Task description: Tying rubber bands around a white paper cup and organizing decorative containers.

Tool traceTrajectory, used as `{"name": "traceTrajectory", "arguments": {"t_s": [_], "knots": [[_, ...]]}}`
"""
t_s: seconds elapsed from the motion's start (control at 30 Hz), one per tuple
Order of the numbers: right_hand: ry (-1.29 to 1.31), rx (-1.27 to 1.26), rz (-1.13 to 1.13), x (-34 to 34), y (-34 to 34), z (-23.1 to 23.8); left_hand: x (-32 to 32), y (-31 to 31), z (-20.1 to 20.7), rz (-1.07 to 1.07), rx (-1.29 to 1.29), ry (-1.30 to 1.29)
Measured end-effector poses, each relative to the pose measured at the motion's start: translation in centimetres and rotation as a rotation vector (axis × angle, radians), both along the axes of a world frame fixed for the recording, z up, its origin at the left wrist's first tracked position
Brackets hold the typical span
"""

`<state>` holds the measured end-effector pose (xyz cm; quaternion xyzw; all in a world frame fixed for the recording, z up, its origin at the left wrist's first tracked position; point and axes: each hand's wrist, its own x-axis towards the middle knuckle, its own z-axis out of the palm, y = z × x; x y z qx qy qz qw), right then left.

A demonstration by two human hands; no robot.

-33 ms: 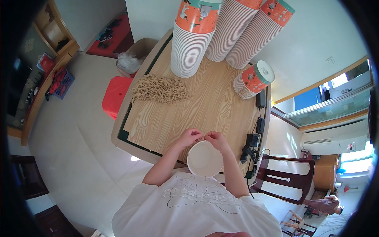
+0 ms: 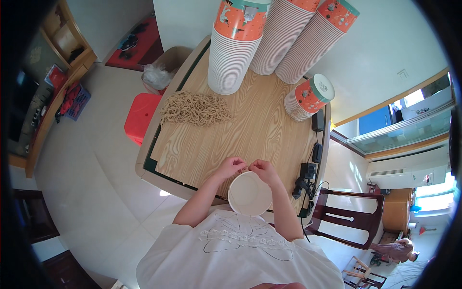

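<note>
A white-lined paper bucket (image 2: 250, 194) sits at the near edge of the table, against my shirt, its open mouth facing up. Both hands meet at its far rim. My left hand (image 2: 232, 166) is closed in a pinch just beyond the rim, left of centre. Close beside it, my right hand (image 2: 262, 170) pinches too, fingertips nearly touching the left ones. Whatever lies between the fingers is too small to make out. A tangled heap of tan cord (image 2: 195, 109) lies on the wood-grain table (image 2: 260, 130), beyond my hands to the left.
Tall nested bucket stacks (image 2: 233, 62) stand at the table's far side. A shorter stack (image 2: 310, 96) with tan cord on it is at the right. Black adapters and cables (image 2: 308, 171) line the right edge, near a dark wooden chair (image 2: 344, 216). A red stool (image 2: 142, 115) stands left.
</note>
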<state>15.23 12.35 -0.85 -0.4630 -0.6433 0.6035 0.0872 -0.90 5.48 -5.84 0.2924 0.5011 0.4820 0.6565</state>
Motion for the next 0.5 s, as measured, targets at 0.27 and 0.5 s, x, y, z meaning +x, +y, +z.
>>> {"name": "traceTrajectory", "arguments": {"t_s": [0.27, 0.5], "knots": [[-0.067, -0.006, 0.026, -0.2, -0.1, 0.5, -0.3, -0.2, 0.2, -0.013, 0.003, 0.060], [-0.055, 0.010, 0.026, -0.2, 0.0, 0.4, -0.1, -0.1, 0.7, 0.031, -0.042, -0.021]]}}
